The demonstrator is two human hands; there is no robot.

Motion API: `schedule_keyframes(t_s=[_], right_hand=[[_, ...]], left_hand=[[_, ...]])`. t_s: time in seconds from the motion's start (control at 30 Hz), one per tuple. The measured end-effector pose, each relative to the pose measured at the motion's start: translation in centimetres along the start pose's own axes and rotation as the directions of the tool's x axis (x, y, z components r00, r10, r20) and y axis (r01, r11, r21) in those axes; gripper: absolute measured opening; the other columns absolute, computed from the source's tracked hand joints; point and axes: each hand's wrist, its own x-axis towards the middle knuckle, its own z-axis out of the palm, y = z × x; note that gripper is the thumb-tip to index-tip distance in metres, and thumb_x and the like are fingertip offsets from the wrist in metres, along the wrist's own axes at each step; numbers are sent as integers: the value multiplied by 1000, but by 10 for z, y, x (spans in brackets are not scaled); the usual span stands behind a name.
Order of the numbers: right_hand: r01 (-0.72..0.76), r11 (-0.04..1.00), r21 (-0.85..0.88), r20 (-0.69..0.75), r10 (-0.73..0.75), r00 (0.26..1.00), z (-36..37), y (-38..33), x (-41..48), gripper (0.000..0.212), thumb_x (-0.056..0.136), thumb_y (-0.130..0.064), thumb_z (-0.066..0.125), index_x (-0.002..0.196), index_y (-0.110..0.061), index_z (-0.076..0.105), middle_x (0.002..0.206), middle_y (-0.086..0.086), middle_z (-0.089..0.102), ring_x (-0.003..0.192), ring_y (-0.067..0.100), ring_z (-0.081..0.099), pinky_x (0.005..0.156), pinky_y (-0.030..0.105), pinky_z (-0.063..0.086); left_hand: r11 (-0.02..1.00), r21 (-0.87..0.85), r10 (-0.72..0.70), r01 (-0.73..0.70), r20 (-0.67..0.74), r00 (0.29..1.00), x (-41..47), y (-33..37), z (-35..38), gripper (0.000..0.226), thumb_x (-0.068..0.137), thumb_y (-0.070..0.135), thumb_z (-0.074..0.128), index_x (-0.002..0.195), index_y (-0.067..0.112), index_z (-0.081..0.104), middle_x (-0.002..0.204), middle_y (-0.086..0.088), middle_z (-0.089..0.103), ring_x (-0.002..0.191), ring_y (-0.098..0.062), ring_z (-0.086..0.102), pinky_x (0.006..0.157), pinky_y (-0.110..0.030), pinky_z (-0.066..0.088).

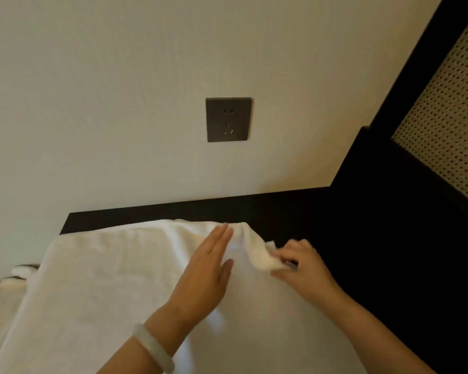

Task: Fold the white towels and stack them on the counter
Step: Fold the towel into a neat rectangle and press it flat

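Observation:
A large white towel (106, 287) lies spread over the dark counter (322, 217), reaching almost to the wall. My left hand (206, 268) lies flat on the towel near its far right corner, fingers straight and together, a pale bangle on the wrist. My right hand (300, 265) pinches the bunched far right corner of the towel and holds it a little off the counter, just right of my left hand's fingertips.
A dark wall socket (228, 120) sits on the cream wall above the counter. A black frame with a woven cane panel (443, 109) rises at the right. More white cloth (19, 271) bunches at the left edge.

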Motion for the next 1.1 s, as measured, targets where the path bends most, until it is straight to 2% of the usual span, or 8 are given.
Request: schedule_keyframes(t_s=[0.1,0.2,0.37,0.47,0.7,0.8,0.9,1.1], right_hand=[[322,929,-180,394,-232,889,2,7,-28,37,93,-22,53,122,-43,65,109,-28,53,101,-8,35,93,19,25],[212,976,-55,512,-155,845,-9,12,-41,49,90,0,49,94,-43,72,105,-29,57,107,-10,49,100,11,30],[-301,931,205,86,289,953,-3,9,-34,19,96,-11,59,91,-29,64,95,-8,66,84,6,65,82,25,57],[-401,860,316,216,347,913,12,-14,-26,32,87,-41,70,112,-26,54,104,-8,61,91,8,63,81,27,57],[-420,868,266,273,350,896,37,-34,-14,79,76,-44,81,139,-24,38,117,-11,58,102,5,59,79,20,53],[-406,872,273,355,301,885,32,-35,-10,125,62,-60,83,155,-34,4,144,-8,43,129,12,47,99,28,46],[-234,969,75,307,201,930,37,-48,-20,126,69,-54,80,152,-43,-15,142,-11,28,134,10,35,102,23,37],[-281,880,383,35,290,956,11,-13,29,77,80,-18,80,143,-34,37,105,-5,64,92,9,62,73,20,47]], left_hand=[[984,20,173,-175,87,981,-5,15,1,55,105,32,38,151,41,10,158,25,5,146,9,-1,120,-18,4],[983,106,127,-149,192,973,-12,13,9,51,105,39,31,153,38,13,157,23,9,146,5,2,119,-17,-1],[972,210,52,-108,256,965,-29,-1,23,48,104,41,28,152,39,27,161,18,15,147,-6,15,116,-20,4],[980,184,26,-75,252,967,-37,0,23,50,106,31,35,153,38,23,162,17,8,149,-6,11,116,-19,1],[980,194,-6,-50,279,960,-42,-14,17,61,93,54,5,153,44,10,160,23,-6,143,8,-18,119,-21,-13],[963,264,-21,-48,252,968,-40,-30,13,78,81,73,-17,151,46,3,157,23,-17,144,2,-25,121,-36,-13],[941,316,14,-123,326,945,-36,-36,17,70,88,73,-8,153,48,0,158,19,-24,143,-6,-32,116,-39,-20],[946,299,29,-121,293,956,-22,-36,13,59,97,64,4,151,46,-14,155,17,-36,140,-5,-38,116,-36,-20]])
